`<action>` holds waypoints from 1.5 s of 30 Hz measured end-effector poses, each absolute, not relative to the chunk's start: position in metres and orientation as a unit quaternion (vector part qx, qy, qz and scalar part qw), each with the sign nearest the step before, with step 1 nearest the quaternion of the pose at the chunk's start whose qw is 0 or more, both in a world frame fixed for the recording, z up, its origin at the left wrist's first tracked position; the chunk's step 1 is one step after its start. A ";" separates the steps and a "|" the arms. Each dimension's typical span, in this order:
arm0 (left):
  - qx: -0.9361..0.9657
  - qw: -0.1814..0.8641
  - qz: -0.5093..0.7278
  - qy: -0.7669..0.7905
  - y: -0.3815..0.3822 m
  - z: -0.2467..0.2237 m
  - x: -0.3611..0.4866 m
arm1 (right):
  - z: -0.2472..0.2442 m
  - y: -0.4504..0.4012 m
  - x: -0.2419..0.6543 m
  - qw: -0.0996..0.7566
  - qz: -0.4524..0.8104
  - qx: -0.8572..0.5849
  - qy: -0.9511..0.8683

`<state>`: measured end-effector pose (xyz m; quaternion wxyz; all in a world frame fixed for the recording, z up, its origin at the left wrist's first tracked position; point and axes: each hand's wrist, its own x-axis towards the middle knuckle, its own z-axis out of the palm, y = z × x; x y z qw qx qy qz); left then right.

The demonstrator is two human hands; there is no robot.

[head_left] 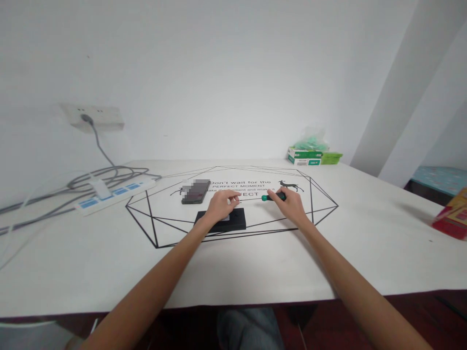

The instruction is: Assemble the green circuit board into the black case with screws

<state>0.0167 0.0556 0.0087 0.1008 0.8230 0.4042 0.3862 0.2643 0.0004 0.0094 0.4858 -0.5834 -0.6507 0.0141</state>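
My right hand (290, 204) is closed around the dark handle of a screwdriver (269, 197) with a green collar. Its thin shaft points left toward the fingertips of my left hand (223, 204). Those fingers are drawn together near the shaft's tip; whatever they hold is too small to make out. Below and partly behind my left hand, a flat black box (238, 221) lies on the white table mat, with a small light patch on its top. A dark phone-like slab (199, 192), partly pixelated, rests just behind and left of my left hand.
A white power strip (118, 195) and coiled grey cables (105, 174) lie at the left, below a wall socket (97, 116). Green and white boxes (304, 156) stand at the back right. A red and yellow package (454, 216) sits at the right edge.
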 end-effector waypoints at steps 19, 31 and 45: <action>0.833 0.085 0.357 0.414 0.053 0.009 0.019 | 0.009 0.000 0.265 0.466 0.005 -0.589 -0.660; 0.834 0.089 0.351 0.416 0.050 0.012 0.021 | 0.009 -0.001 0.265 0.459 -0.016 -0.590 -0.664; 0.847 0.071 0.344 0.400 0.051 0.009 0.022 | 0.012 -0.003 0.264 0.448 -0.031 -0.586 -0.675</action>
